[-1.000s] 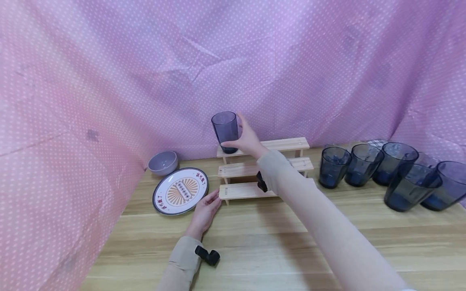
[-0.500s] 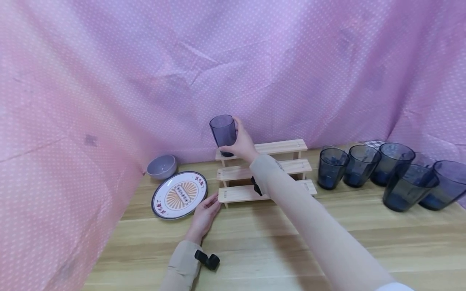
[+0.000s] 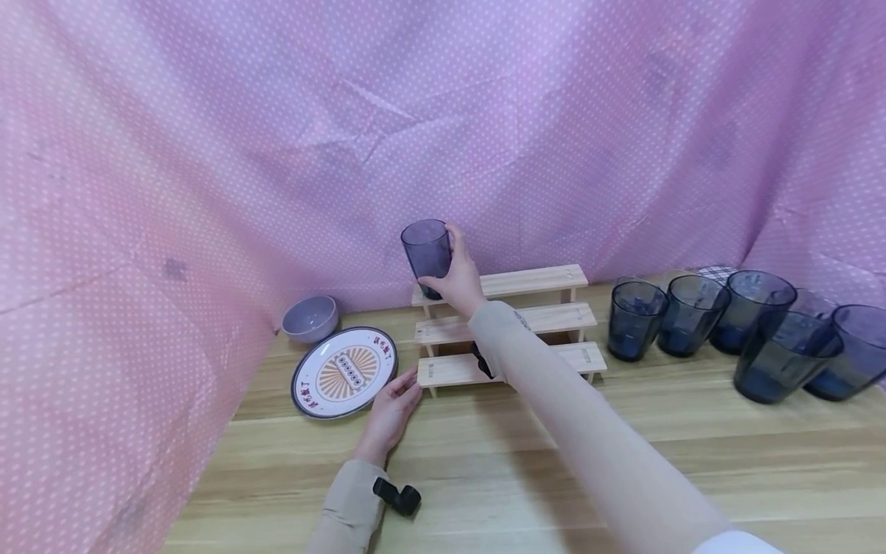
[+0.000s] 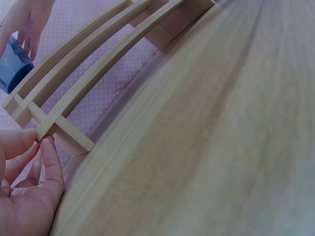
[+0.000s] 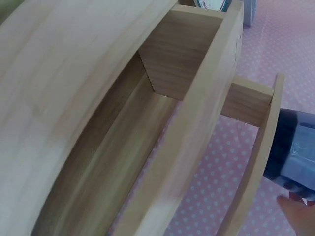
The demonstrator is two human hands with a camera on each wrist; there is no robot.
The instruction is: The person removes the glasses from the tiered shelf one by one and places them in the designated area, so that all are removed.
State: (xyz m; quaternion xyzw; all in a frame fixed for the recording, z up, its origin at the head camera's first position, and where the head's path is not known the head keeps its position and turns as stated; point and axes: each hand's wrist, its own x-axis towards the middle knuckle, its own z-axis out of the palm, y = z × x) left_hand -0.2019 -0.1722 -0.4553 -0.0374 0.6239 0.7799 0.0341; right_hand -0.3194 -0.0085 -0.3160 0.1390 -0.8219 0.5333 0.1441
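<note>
A dark tinted drinking glass (image 3: pixel 425 250) stands upright at the left end of the top step of a three-step wooden shelf (image 3: pixel 508 369). My right hand (image 3: pixel 460 278) holds that glass from its right side, thumb in front and fingers behind. In the right wrist view the glass (image 5: pixel 298 152) has its base against the top board. My left hand (image 3: pixel 391 415) is at the left end of the lowest step. In the left wrist view, thumb and fingers of the left hand (image 4: pixel 34 196) pinch the corner of that board.
A white plate (image 3: pixel 346 373) with a sunburst print and a grey bowl (image 3: pixel 310 319) sit left of the shelf. Several more tinted glasses (image 3: pixel 635 319) stand on the wooden table (image 3: pixel 484 492) to the right. A pink dotted cloth (image 3: pixel 443 115) hangs behind.
The glass has come down slightly onto the top step, still held by my right hand. My left hand keeps its place at the lowest step; the whole view has shifted a little.
</note>
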